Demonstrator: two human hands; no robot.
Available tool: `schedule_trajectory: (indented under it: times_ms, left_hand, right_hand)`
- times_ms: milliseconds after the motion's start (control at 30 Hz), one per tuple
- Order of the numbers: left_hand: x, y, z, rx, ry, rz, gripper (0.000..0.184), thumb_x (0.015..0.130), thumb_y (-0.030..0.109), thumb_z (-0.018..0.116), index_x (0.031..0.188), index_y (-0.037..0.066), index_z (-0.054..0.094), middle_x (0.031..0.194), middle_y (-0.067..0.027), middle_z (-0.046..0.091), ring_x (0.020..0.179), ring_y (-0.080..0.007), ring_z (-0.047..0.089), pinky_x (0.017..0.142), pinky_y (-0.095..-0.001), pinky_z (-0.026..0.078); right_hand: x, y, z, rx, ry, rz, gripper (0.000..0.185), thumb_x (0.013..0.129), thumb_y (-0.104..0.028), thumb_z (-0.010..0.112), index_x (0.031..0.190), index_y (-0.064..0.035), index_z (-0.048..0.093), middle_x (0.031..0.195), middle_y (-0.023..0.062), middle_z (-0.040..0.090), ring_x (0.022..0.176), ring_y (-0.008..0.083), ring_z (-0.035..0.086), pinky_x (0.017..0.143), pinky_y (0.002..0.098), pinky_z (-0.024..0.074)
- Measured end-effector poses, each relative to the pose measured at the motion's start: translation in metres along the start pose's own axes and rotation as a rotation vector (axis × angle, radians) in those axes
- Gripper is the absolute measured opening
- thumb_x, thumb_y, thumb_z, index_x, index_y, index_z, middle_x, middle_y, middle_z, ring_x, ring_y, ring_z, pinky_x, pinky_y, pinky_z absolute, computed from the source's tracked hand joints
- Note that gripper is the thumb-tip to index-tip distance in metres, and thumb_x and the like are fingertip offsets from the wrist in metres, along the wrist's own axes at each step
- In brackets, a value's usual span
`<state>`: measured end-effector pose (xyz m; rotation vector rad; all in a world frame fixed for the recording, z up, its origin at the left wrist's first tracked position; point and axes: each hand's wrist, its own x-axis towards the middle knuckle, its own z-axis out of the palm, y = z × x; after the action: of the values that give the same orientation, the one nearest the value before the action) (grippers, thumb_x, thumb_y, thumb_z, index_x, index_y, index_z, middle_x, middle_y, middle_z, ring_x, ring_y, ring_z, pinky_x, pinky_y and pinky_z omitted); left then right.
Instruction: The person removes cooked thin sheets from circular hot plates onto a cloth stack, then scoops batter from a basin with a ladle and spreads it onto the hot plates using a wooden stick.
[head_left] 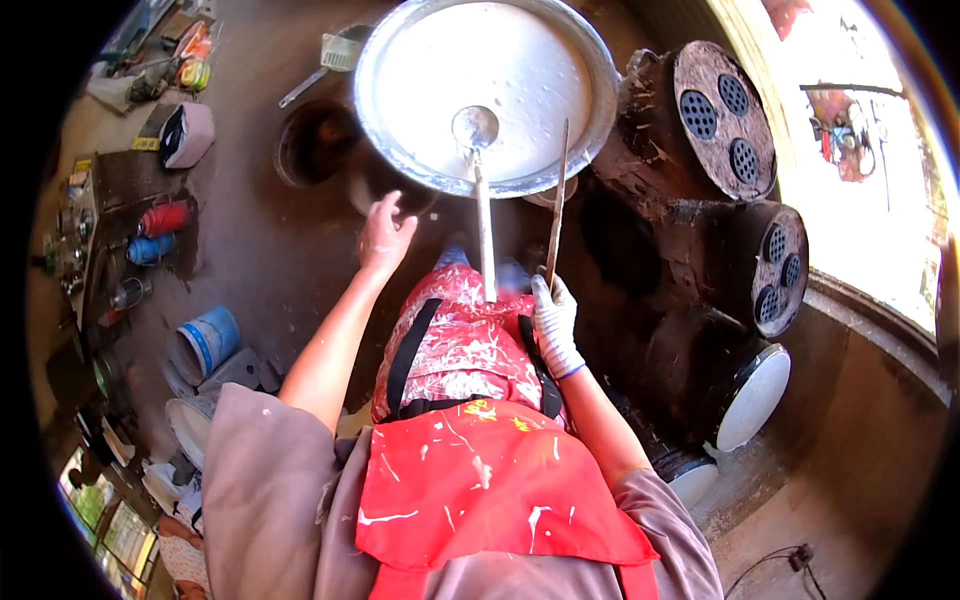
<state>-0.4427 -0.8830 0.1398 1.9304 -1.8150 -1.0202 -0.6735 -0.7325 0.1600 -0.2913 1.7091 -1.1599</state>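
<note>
So the pot (605,95) sits right in front of the person, nearly full of white liquid (450,60), and the work looks to be at the stirring or tending stage, as far as one view can say. The right hand (558,322), in a pale glove, is pinching the near end of a thin stick (558,205), whose far end reaches over the rim. Can't really tell if that tip dips in or just hovers. The left hand (385,238) is bare, fingers loosely spread, nothing in it, just off the pot's near left side. A ladle (484,210) lies beside the stick, bowl over the white stuff, handle poking back toward the red apron (500,480), with neither hand on it. Next move, I'd say, calls for a steady stick grip and keeping clear of that ladle handle.
</note>
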Motion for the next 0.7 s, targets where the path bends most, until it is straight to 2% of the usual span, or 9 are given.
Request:
schedule_trajectory:
  times_ms: [100,167,200,333,400,500,600,667,700]
  left_hand:
    - [-0.009,0.024,0.002,0.015,0.083,-0.009,0.043,0.074,0.023,0.064,0.113,0.008,0.053,0.089,-0.0057,0.057,0.066,-0.0160,0.057,0.063,-0.0323,0.047]
    - [-0.020,0.042,0.007,-0.111,0.042,0.080,0.042,0.075,0.023,0.064,0.112,0.007,0.054,0.088,-0.0062,0.057,0.064,-0.0153,0.057,0.061,-0.0303,0.047]
    - [-0.029,0.053,0.009,-0.093,-0.003,0.054,0.037,0.078,0.022,0.064,0.109,0.005,0.056,0.089,-0.0074,0.058,0.064,-0.0148,0.056,0.062,-0.0277,0.047]
    - [-0.057,0.077,0.036,-0.324,-0.041,0.071,0.027,0.083,0.019,0.060,0.103,0.002,0.059,0.088,-0.0070,0.058,0.069,-0.0124,0.057,0.064,-0.0241,0.046]
    - [-0.075,0.114,0.046,-0.324,-0.078,0.100,0.025,0.082,0.013,0.058,0.103,0.000,0.058,0.086,-0.0060,0.057,0.071,-0.0114,0.057,0.064,-0.0229,0.046]
    - [-0.101,0.147,0.068,-0.349,-0.245,0.140,0.030,0.080,0.010,0.059,0.109,0.000,0.055,0.085,-0.0055,0.056,0.072,-0.0122,0.057,0.065,-0.0228,0.046]
    - [-0.141,0.155,0.074,-0.099,-0.451,0.142,0.037,0.078,0.017,0.063,0.111,0.004,0.053,0.090,-0.0083,0.054,0.081,-0.0153,0.057,0.070,-0.0270,0.047]
    - [-0.164,0.133,0.067,0.315,-0.489,0.100,0.043,0.078,0.035,0.060,0.112,0.009,0.054,0.099,-0.0120,0.056,0.091,-0.0268,0.057,0.077,-0.0348,0.046]
    - [-0.172,0.115,0.061,0.341,-0.527,0.013,0.045,0.079,0.041,0.057,0.111,0.009,0.056,0.102,-0.0132,0.056,0.096,-0.0287,0.055,0.081,-0.0352,0.044]
  right_hand:
    - [-0.001,0.011,-0.029,-0.033,0.031,-0.002,0.028,0.086,-0.014,0.056,0.110,-0.0010,0.054,0.071,-0.0010,0.056,0.049,0.0022,0.041,0.043,0.0176,0.0327]
    - [-0.002,0.017,-0.046,-0.072,0.001,-0.211,0.031,0.086,-0.013,0.056,0.113,0.0022,0.051,0.076,0.0016,0.058,0.061,0.0049,0.051,0.058,0.0188,0.0421]
    - [-0.006,0.017,-0.059,-0.130,-0.027,-0.170,0.034,0.086,-0.012,0.054,0.116,0.0045,0.048,0.081,0.0037,0.059,0.073,0.0077,0.056,0.073,0.0213,0.0435]
    - [-0.024,-0.015,-0.105,-0.168,-0.075,-0.169,0.036,0.086,-0.010,0.053,0.118,0.0045,0.046,0.083,0.0042,0.060,0.075,0.0083,0.056,0.075,0.0210,0.0434]
    - [-0.030,-0.032,-0.134,-0.251,-0.084,-0.124,0.038,0.084,-0.017,0.057,0.117,-0.0006,0.050,0.082,0.0056,0.062,0.071,0.0102,0.056,0.071,0.0229,0.0460]
    - [-0.024,-0.007,-0.177,-0.318,-0.049,-0.239,0.037,0.083,-0.017,0.057,0.117,-0.0032,0.051,0.081,0.0098,0.064,0.072,0.0158,0.063,0.068,0.0264,0.0483]
    - [-0.027,-0.019,-0.207,-0.400,-0.096,-0.206,0.038,0.080,-0.021,0.059,0.115,-0.0062,0.053,0.085,0.0143,0.064,0.077,0.0229,0.064,0.069,0.0281,0.0493]
    - [-0.028,-0.036,-0.221,-0.545,-0.127,-0.303,0.039,0.079,-0.023,0.060,0.114,-0.0073,0.054,0.088,0.0164,0.063,0.079,0.0265,0.064,0.070,0.0287,0.0497]
    - [-0.029,-0.045,-0.225,-0.559,-0.133,-0.319,0.039,0.079,-0.023,0.061,0.114,-0.0069,0.054,0.089,0.0158,0.063,0.081,0.0251,0.064,0.071,0.0285,0.0495]
